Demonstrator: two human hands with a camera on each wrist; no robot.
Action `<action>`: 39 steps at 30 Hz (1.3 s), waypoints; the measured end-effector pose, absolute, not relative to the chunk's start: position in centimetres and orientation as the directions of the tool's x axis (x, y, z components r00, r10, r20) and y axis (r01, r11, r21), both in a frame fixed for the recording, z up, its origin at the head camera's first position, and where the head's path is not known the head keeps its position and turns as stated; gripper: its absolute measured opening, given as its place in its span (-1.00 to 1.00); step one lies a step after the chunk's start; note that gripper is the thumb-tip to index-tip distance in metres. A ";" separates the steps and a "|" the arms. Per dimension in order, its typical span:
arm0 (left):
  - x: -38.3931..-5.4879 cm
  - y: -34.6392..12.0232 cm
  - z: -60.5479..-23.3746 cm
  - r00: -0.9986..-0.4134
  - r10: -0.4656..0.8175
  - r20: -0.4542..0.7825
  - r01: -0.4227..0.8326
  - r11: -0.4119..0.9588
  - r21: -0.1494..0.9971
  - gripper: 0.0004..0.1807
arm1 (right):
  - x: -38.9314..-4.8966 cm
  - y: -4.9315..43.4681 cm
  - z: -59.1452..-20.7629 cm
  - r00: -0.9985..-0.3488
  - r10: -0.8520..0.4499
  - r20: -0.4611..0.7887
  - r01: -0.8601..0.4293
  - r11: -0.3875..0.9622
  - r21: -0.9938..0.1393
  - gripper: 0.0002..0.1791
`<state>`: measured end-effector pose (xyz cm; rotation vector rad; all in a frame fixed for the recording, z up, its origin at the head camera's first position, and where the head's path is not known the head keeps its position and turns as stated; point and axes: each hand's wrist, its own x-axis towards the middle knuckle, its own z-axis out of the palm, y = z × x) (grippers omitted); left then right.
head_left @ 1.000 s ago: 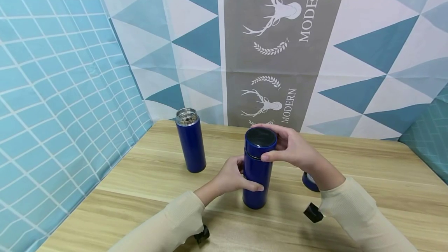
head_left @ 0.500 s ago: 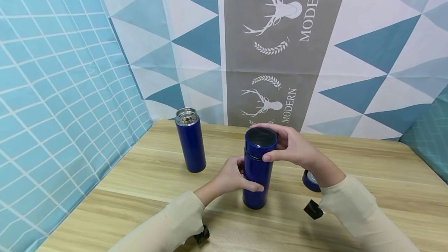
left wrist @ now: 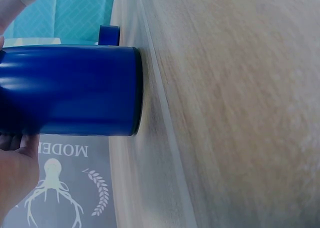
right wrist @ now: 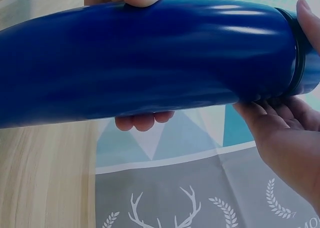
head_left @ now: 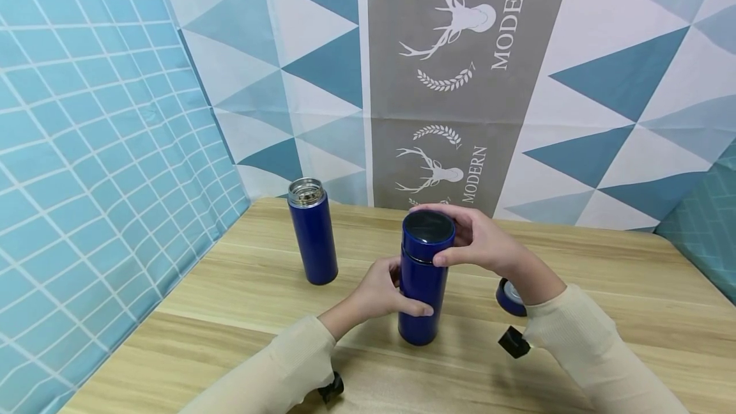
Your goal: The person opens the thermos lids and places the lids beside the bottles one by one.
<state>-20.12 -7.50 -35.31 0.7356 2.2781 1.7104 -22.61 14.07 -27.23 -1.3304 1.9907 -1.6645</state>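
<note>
A dark blue thermos flask stands upright on the table in the head view. My left hand grips its body, the thumb lying across the near side. Around the flask's black-topped lid curl the thumb and fingers of my right hand; a thin dark line shows between lid and body. In the left wrist view the flask's lower body meets the wooden surface. The right wrist view shows the flask lengthwise, with fingers around its middle and a hand at the lid end.
At the left rear stands a second blue flask, uncapped, its steel mouth facing up. A loose blue lid lies on the wooden table, partly behind my right wrist. Patterned sheets hang behind and beside the table.
My right thumb has shifted slightly to the right along the lid's lower edge. The left hand and both flasks look the same as before.
</note>
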 end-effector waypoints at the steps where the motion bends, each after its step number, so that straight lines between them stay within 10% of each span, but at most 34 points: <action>1: -20.1 -7.5 -35.3 -0.856 0.499 0.134 0.268 0.206 0.941 -0.40 | -22.7 14.1 -27.2 -0.561 -0.745 0.362 -0.490 -0.054 -0.870 -0.24; 39: -20.2 -7.5 -35.3 -0.855 0.501 0.135 0.271 0.208 0.940 -0.40 | -25.1 14.4 -27.5 -0.405 -0.840 0.360 -0.459 -0.154 -0.875 -0.25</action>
